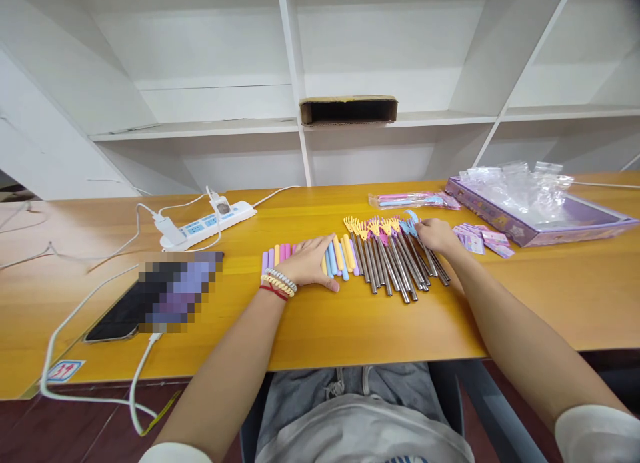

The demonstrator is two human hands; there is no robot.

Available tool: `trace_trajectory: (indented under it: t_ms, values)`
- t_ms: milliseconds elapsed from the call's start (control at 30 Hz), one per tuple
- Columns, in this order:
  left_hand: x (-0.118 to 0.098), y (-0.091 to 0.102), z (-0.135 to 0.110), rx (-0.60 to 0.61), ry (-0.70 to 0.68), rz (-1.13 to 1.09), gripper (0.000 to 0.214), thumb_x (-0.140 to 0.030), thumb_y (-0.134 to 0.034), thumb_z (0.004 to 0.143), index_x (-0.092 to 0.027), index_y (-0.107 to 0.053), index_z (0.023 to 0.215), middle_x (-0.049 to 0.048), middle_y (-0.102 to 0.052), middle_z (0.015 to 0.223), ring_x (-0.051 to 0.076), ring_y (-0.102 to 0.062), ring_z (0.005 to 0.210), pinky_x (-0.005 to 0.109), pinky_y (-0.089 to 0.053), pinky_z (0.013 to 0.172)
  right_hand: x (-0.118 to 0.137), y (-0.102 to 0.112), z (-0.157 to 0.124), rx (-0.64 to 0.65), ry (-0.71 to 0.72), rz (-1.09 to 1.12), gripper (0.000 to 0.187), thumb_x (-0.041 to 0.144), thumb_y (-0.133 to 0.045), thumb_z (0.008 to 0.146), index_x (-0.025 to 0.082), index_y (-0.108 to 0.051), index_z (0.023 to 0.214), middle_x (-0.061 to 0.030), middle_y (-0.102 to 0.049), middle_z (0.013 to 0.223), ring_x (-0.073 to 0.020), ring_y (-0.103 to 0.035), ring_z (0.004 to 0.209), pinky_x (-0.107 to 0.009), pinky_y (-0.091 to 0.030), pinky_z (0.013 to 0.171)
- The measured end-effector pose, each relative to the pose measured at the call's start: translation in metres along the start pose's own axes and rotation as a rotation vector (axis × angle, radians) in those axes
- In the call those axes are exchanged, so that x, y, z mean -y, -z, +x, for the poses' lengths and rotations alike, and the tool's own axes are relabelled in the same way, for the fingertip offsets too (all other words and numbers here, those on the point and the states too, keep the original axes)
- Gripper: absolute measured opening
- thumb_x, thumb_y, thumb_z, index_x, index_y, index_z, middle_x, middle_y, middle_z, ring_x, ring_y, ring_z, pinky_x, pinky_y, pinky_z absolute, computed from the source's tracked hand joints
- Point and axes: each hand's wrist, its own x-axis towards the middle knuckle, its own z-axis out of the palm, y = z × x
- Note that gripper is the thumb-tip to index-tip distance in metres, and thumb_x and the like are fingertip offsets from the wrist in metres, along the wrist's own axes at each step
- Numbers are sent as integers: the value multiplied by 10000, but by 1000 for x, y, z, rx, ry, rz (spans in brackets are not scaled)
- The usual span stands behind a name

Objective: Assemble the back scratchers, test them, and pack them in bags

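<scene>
My left hand (311, 262) lies over a row of pastel handles (277, 255), purple, pink, yellow and blue, its fingers stretched out and its thumb apart on the table. Part of the row is hidden beneath it. More handles (340, 253) show to its right, some stacked on others. Beside them lies a pile of back scratcher rods (395, 270), metal tubes with small claw heads in yellow, purple and blue. My right hand (434, 235) is closed at the blue claw heads (410, 226) on the pile's right end, its fingertips pinching one back scratcher; their exact grip is partly hidden.
Behind the pile lies a clear bag (415, 200) of pink and blue pieces. Right of it are printed cards (483, 239) and a purple box lid (530, 233) holding clear plastic bags (520, 186). A power strip (207, 224), white cables and a phone (113, 316) occupy the left.
</scene>
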Motion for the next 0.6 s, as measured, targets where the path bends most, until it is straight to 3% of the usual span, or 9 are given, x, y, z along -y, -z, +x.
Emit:
trace_trajectory:
  t_ms: [400,600]
  values:
    - [5,-3,2,3,0,13,1167,-651,-654,533,-197,-124,1469,150,-272,1484,340,-248,1349,454,-201,1066,11,10,-11,-153,30,84,451,335,-264,859,103,-643,781,-157,-638,844,-205,-554,781,-259,-299,626]
    - [-1,0,0,-2,18,15,1192,-673,-648,513,-187,-124,1468,154,-261,1490,347,-235,1354,458,-174,1075,14,10,-15,-267,93,217,396,344,-277,846,134,-520,613,-86,-550,651,-144,-451,624,-263,-252,567]
